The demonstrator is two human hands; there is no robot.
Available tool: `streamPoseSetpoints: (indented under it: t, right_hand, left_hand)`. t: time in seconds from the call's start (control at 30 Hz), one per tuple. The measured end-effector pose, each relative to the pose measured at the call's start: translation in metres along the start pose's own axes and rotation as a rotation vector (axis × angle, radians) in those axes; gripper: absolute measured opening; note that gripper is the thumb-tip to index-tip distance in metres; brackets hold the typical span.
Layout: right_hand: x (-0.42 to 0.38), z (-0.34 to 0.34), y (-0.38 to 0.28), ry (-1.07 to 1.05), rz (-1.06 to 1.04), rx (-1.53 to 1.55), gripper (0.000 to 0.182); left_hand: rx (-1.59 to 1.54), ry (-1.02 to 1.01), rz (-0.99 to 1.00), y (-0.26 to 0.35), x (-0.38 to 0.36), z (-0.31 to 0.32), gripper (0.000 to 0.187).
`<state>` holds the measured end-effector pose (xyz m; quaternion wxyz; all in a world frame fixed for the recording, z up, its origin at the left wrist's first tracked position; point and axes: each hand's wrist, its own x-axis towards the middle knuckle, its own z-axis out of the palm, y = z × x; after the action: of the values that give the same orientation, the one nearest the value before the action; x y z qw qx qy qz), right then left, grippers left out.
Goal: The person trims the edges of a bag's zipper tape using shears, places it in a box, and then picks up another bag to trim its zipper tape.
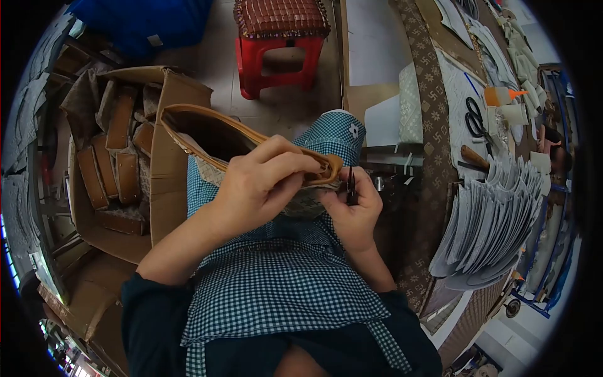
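Note:
A handbag (207,119) with tan leather trim rests on my lap, its mouth gaping toward the upper left. My left hand (254,182) is closed on the bag's rim at its right end, thumb and fingers pinched by the tan tab (333,166). Part of the patterned bag body is hidden under this hand. Just beside that end, my right hand (357,210) grips a pair of small black thread snips (352,185), pointed upward. The right thumb and fingertips are right at the bag's edge.
To the left stands a cardboard box (160,157) packed with brown leather-trimmed pieces (125,179). A red stool (276,63) is ahead. On the right bench lie black scissors (475,118), a glue bottle (497,95), a wooden-handled tool (474,157) and stacked grey pieces (490,220).

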<state>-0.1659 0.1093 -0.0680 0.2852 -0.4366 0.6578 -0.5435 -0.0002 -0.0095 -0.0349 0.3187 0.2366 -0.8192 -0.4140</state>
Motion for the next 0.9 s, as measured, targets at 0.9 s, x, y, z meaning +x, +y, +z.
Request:
streamPoseSetpoints:
  t: [0.9]
  right_hand:
    - [0.023,-0.020,-0.003,-0.337,-0.030,0.157,0.039]
  left_hand:
    - [-0.151,-0.166,-0.182,0.009,0.009,-0.021,0.017]
